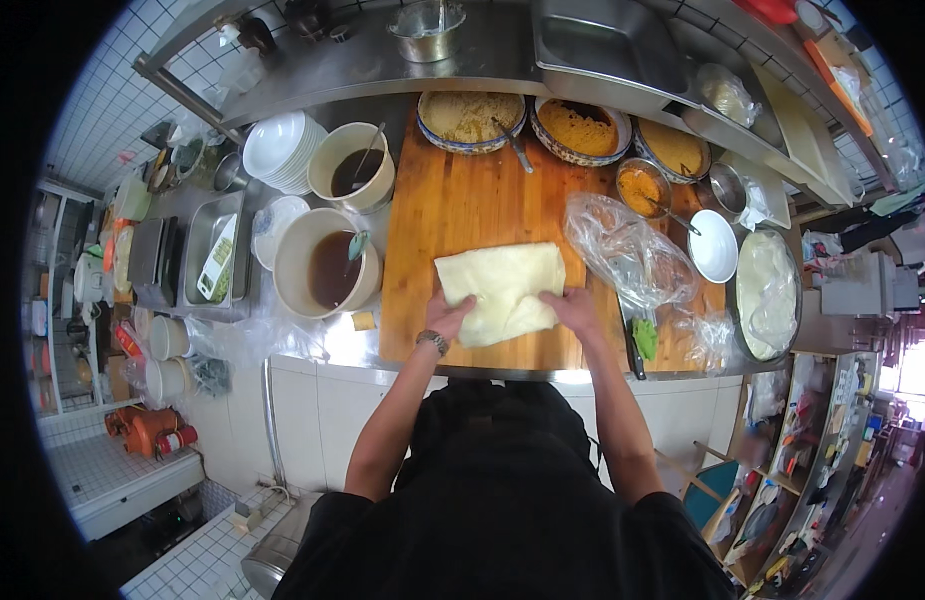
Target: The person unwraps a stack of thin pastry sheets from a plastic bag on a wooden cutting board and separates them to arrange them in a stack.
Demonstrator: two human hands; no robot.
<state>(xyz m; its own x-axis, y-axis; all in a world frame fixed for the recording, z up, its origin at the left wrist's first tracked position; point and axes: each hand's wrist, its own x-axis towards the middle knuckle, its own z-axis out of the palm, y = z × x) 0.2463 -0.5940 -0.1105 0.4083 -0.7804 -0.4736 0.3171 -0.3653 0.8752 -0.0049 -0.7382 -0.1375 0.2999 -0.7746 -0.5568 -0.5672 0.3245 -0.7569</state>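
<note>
A pale, roughly rectangular sheet of dough [503,289] lies over the wooden board [470,202] in front of me. My left hand [449,313] grips its near left side, thumb on top and fingers hidden beneath. On the near right side, my right hand [571,309] holds it the same way, with its fingers also out of sight underneath. The sheet's surface is slightly rumpled between the thumbs. Whether its middle rests on the board or is lifted a little, I cannot tell.
A knife [633,352] lies right of the dough, beside a clear plastic bag [631,251]. Bowls of crumbly yellow filling [471,120] line the board's back. Tubs of dark liquid [335,266] stand left. A round pan covered with plastic [766,296] sits far right. A steel shelf [492,64] overhangs the back.
</note>
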